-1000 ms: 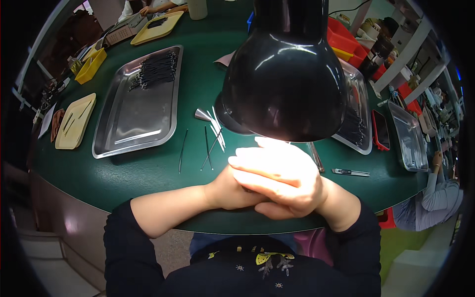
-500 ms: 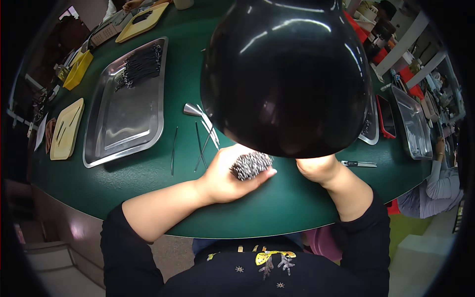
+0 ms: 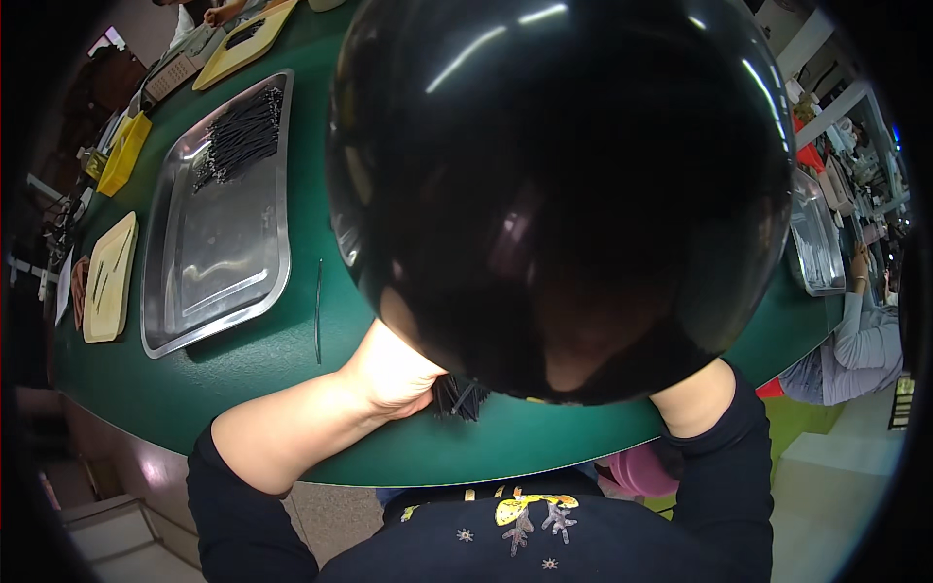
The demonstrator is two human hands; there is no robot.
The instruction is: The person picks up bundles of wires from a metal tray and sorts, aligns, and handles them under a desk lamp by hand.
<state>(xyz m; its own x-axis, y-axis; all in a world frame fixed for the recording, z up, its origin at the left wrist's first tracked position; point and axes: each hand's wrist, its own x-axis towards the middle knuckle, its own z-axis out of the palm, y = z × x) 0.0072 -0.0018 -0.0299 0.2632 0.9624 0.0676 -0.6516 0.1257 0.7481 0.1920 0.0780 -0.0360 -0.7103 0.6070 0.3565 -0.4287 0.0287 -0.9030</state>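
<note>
Dark strands (image 3: 461,400) beside black lamp (image 3: 564,194)

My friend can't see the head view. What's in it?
The left hand holds a bundle of dark strands, partly behind a big black lampshade, which hides the right hand. A metal tray lies left on a green table.

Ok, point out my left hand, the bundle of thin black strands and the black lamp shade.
Left hand (image 3: 394,374): head view, on the back of the hand.
Bundle of thin black strands (image 3: 460,401): head view, on the strand ends showing below the shade.
Black lamp shade (image 3: 564,199): head view, mid-dome.
</note>
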